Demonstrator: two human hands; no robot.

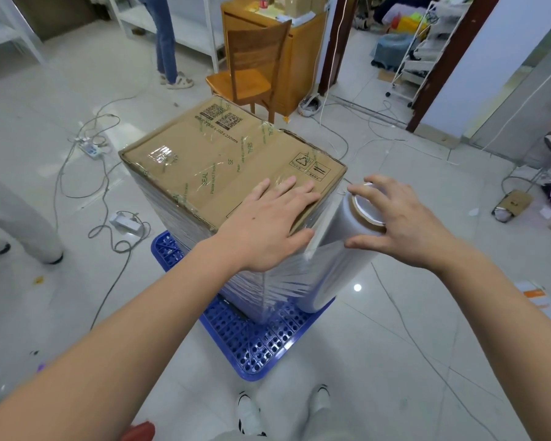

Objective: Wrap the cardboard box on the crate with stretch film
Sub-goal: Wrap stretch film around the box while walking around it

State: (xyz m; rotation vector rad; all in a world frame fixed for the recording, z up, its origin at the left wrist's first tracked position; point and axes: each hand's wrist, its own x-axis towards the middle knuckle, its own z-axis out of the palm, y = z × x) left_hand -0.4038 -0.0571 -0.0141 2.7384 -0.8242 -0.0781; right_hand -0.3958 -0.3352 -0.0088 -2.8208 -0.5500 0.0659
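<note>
Now the cardboard box [223, 160] stands on the blue crate [255, 342] on the floor, and its side walls already carry several layers of stretch film [268, 281]. The left hand [268, 224] lies flat on the top of the box near the closest corner, its fingers [287, 186] straight and spread, holding nothing, only pressing down. Just to the right of these fingers the right hand [404, 218] grips the upper end of the film roll [337, 249]; its fingers curl around the cardboard core and the thumb closes from the near side. The roll stands almost upright, tilted a little, touching the right wall of the box, and a short sheet of film runs from it to the near corner.

I judge that the step in hand is to carry the roll around one more side. To do it well, the flat hand should keep the box from turning on the crate while the other hand pulls the film tight before it passes the corner. The roll should stay close to the wall and upright, so that the film lies without wrinkles. If the tension drops, the layer may hang loose.
</note>
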